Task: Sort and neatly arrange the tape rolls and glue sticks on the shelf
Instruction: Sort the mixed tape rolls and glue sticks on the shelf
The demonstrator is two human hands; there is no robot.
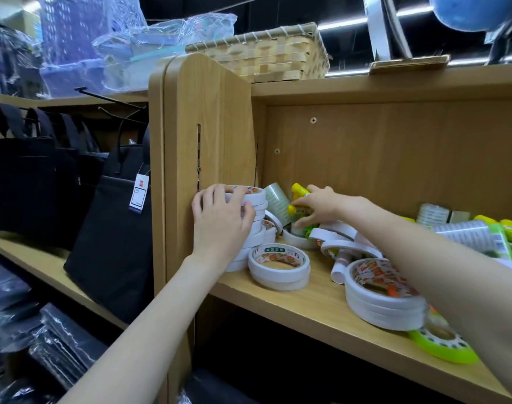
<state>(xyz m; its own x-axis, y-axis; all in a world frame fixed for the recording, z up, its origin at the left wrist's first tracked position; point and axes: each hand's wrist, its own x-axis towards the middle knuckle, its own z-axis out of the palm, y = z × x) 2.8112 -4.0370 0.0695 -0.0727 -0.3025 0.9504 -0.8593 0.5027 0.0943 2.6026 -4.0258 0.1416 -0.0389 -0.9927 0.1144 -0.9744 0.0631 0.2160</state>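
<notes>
Tape rolls stacked at the shelf's left end, steadied by the left hand, fingers curled around them. Right hand pinches yellow glue sticks behind; sorting underway. Next: lift them clear.

I see a light oak-grain shelf. The tape stack at nine o'clock is white; the roll by it is white with red-orange and green print inside. The glue sticks at twelve o'clock are bright yellow. At five o'clock, a lime-green dispenser. At nine o'clock, black bags; at twelve, a pale woven basket.
</notes>
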